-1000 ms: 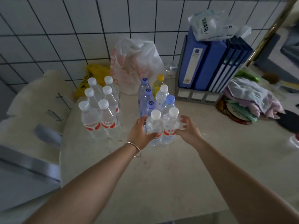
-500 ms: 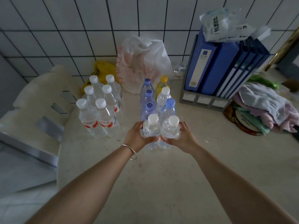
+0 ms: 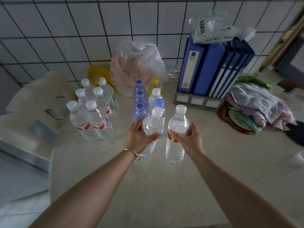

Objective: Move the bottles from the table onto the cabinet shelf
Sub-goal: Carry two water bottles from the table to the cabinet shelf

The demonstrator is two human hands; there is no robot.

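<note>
My left hand (image 3: 137,137) grips a clear water bottle (image 3: 152,127) with a white cap and red label, lifted above the table. My right hand (image 3: 189,139) grips a second clear white-capped bottle (image 3: 176,129), held apart from the first. Behind them a cluster of bottles stands on the table: three pale blue ones with purple caps (image 3: 139,102), a yellow-capped one (image 3: 154,86), a white-capped one (image 3: 155,97) and a blue-capped one (image 3: 159,103). Further left stands a group of several clear white-capped bottles (image 3: 92,109). No cabinet shelf is in view.
The beige table (image 3: 164,186) meets a white tiled wall. A white plastic bag (image 3: 139,66) and a yellow bag (image 3: 98,74) lie at the back. Blue binders (image 3: 212,66) stand in a grey rack at the right, beside folded cloths (image 3: 256,106). A pale chair (image 3: 32,104) stands at the left.
Both hands have lifted their bottles off the table toward me and moved them apart. The camera has risen a little.
</note>
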